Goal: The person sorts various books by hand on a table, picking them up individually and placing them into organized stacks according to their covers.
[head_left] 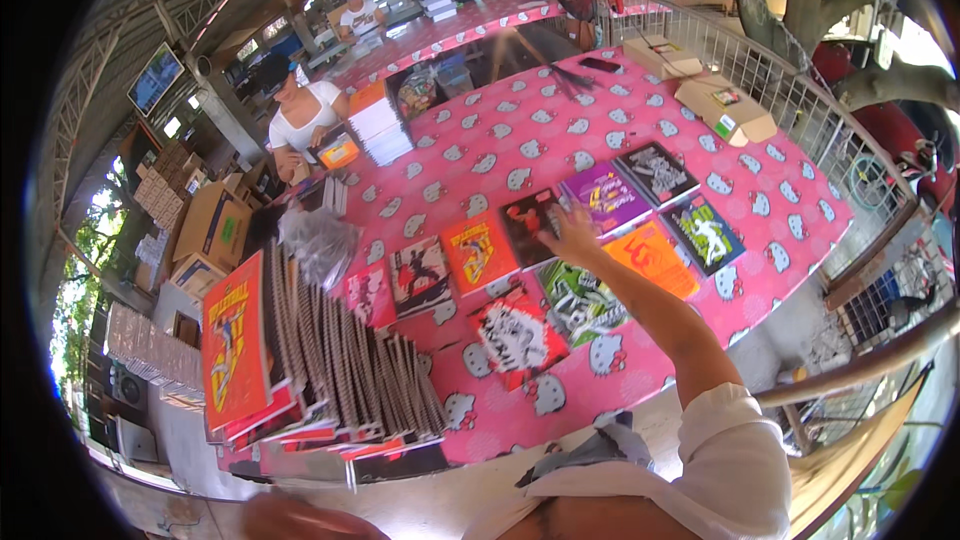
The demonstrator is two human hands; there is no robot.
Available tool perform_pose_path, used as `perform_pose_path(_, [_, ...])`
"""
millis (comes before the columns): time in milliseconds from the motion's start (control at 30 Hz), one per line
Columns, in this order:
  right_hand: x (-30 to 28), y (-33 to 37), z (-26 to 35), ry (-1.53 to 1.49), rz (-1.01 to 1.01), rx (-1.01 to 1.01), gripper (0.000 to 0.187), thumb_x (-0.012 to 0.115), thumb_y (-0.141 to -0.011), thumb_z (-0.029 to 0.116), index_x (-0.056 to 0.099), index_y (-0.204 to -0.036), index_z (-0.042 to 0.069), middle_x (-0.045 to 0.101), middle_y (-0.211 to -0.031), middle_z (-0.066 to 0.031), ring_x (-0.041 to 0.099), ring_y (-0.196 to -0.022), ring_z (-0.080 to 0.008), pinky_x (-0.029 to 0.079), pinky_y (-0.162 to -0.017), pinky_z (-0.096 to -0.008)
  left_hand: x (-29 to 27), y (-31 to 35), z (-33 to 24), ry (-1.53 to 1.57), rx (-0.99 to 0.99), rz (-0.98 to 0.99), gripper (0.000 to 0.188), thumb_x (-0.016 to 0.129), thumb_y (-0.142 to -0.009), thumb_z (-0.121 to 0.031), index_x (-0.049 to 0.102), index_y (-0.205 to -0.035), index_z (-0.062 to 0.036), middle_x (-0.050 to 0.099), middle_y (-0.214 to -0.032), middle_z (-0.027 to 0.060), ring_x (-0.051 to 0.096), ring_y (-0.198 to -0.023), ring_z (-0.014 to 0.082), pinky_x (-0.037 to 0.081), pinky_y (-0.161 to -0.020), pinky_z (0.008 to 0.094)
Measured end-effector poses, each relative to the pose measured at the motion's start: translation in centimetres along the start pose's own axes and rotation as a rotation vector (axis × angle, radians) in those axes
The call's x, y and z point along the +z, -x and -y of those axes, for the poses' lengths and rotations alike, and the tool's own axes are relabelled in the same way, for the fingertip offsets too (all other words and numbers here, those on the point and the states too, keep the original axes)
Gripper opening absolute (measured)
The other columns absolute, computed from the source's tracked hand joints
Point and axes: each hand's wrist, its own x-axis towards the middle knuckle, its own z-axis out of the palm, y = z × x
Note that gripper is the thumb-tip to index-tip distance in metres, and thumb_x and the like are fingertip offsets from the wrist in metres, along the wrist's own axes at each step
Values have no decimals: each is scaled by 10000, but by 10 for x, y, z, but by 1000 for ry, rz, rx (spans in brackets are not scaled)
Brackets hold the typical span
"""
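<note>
My right hand (573, 236) reaches over the table with its fingers spread, lying on the right edge of a black notebook (522, 223) with a red figure. Beyond it lie a purple notebook (603, 190) and a dark grey one (657, 173). Near my forearm are an orange notebook (655, 258), a blue one with a green-white figure (708, 233) and a green-and-black one (578, 302). Leftward are a red-and-white notebook (517, 335), a yellow-orange one (480, 252), a grey-red one (420, 276) and a pink one (369, 296). My left hand is out of the picture.
A tall fanned stack of spiral notebooks (325, 350) stands at the table's near left corner, with clear plastic wrap (320, 240) behind it. Across the pink patterned tablecloth (560, 125), a person (305, 118) works beside another stack (380, 125). Opened cardboard boxes (727, 108) sit far right.
</note>
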Motion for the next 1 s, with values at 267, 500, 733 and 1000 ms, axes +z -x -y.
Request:
perform_pose_path(267, [-1, -16, -114, -121, 429, -297, 541, 508, -893, 609, 550, -1324, 283, 361, -1524, -97, 174, -1464, -357, 77, -1113, -683, 147, -97, 361, -351, -715, 71, 622, 680, -873, -210, 424, -1396, 8, 510, -1357, 227, 472, -1288, 360, 395, -1051, 402])
perform_pose_path(500, [-89, -105, -279, 262, -134, 311, 775, 671, -826, 512, 348, -1457, 199, 287, -1519, -239, 234, -1432, -410, 139, -1130, -633, 178, -130, 588, -790, -629, 199, 783, 709, -801, -122, 305, -1468, -73, 317, -1502, 229, 284, -1387, 466, 336, -1081, 556])
perform_pose_path(733, [-123, -126, -273, 189, -65, 449, 612, 650, -828, 242, 392, -1369, 121, 482, -1307, -197, 593, -1106, -402, 501, -893, -537, 145, -175, 597, -916, -916, 650, 1011, 842, -625, -332, 323, -1476, -163, 291, -1537, 184, 343, -1379, 373, 289, -1062, 642])
perform_pose_path(1000, [-230, -48, -163, -742, -668, -130, 676, 647, -883, 3, 306, -1465, 55, 571, -1246, -101, 576, -1014, -195, 474, -844, -313, 161, -165, 347, -1125, -299, -208, 250, 645, -785, -93, 605, -1031, -75, 612, -925, 116, 626, -802, 283, 526, -679, 417])
